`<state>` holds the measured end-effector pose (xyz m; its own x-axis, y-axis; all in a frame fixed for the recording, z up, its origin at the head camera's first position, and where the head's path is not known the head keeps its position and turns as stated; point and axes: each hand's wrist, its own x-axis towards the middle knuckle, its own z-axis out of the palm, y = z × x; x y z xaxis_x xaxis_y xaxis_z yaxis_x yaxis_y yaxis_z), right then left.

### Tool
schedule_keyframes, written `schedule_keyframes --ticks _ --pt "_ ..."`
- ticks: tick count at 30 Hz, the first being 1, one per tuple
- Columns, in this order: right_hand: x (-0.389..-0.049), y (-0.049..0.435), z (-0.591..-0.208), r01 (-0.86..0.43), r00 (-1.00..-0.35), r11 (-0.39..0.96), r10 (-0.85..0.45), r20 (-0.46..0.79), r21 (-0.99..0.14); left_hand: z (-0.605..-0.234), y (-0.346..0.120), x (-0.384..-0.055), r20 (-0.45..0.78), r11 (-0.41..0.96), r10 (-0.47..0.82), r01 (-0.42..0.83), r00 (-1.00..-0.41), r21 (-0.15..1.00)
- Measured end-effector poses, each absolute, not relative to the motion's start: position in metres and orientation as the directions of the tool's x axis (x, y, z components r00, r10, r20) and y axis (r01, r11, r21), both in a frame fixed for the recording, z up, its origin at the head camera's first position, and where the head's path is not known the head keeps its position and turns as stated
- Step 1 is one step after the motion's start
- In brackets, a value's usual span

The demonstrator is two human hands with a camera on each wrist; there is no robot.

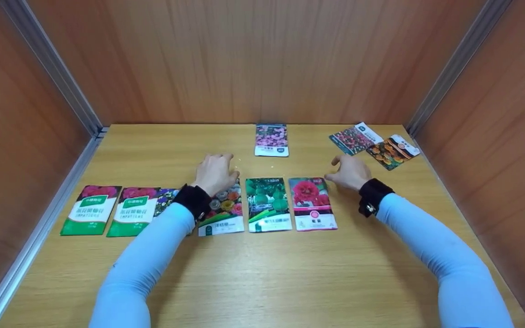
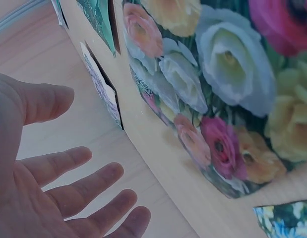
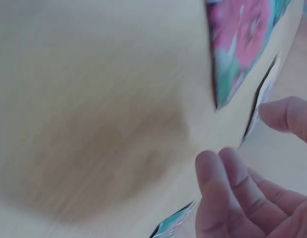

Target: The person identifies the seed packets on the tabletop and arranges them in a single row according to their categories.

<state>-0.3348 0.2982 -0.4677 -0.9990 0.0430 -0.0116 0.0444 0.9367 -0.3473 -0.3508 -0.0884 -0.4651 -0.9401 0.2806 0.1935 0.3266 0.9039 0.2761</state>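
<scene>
My left hand point(image 1: 214, 174) hovers at the upper edge of a seed packet with mixed blooms point(image 1: 223, 212). In the left wrist view its fingers point(image 2: 91, 186) are spread and hold nothing, beside the large flower print. Near the top right corner of a pink-flower seed packet point(image 1: 308, 196) is my right hand point(image 1: 350, 172). The right wrist view shows its thumb and fingers point(image 3: 242, 171) apart, with nothing between them. Between these two packets lies a green gourd-picture seed packet point(image 1: 269, 205).
Two green-and-white seed packets point(image 1: 90, 212) lie at the left end of the row. A blue-flower packet point(image 1: 166, 200) is partly hidden by my left forearm. Farther back are a purple-flower packet point(image 1: 271, 139) and, at right, pink-flower point(image 1: 353, 139) and orange-flower packets point(image 1: 392, 152). Wooden panels point(image 1: 262, 64) enclose the table.
</scene>
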Motion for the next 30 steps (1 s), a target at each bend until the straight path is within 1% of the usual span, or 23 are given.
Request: schedule_keyframes --ticks 5,9,11,16,21,25,28,30 --pt "-0.357 0.309 -0.471 0.085 -0.996 0.938 0.077 -0.036 -0.335 -0.466 -0.078 -0.352 0.206 0.893 0.312 0.360 -0.927 0.271" --pt "-0.373 0.318 -0.472 0.127 -0.992 0.944 0.125 -0.026 -0.303 -0.466 -0.066 -0.352 0.193 0.887 0.324 0.368 -0.926 0.279" --pt "-0.380 0.322 -0.472 0.155 -0.988 0.945 0.155 -0.024 -0.287 -0.465 -0.060 -0.353 0.179 0.885 0.334 0.374 -0.925 0.278" --pt "-0.390 0.331 -0.474 0.213 -0.977 0.934 0.206 -0.054 -0.288 -0.464 -0.051 -0.353 0.153 0.886 0.339 0.370 -0.928 0.280" --pt "-0.396 0.352 -0.479 0.272 -0.962 0.938 0.269 -0.046 -0.213 -0.466 -0.052 -0.353 0.147 0.887 0.337 0.366 -0.930 0.282" --pt "-0.393 0.376 -0.486 0.339 -0.939 0.925 0.322 -0.121 -0.172 -0.469 -0.055 -0.353 0.138 0.885 0.340 0.366 -0.930 0.288" --pt "-0.388 0.388 -0.490 0.318 -0.941 0.934 0.290 -0.174 -0.161 -0.471 -0.058 -0.353 0.139 0.889 0.329 0.356 -0.934 0.288" --pt "-0.385 0.392 -0.490 0.287 -0.950 0.944 0.259 -0.174 -0.162 -0.472 -0.060 -0.353 0.151 0.887 0.326 0.357 -0.933 0.292"
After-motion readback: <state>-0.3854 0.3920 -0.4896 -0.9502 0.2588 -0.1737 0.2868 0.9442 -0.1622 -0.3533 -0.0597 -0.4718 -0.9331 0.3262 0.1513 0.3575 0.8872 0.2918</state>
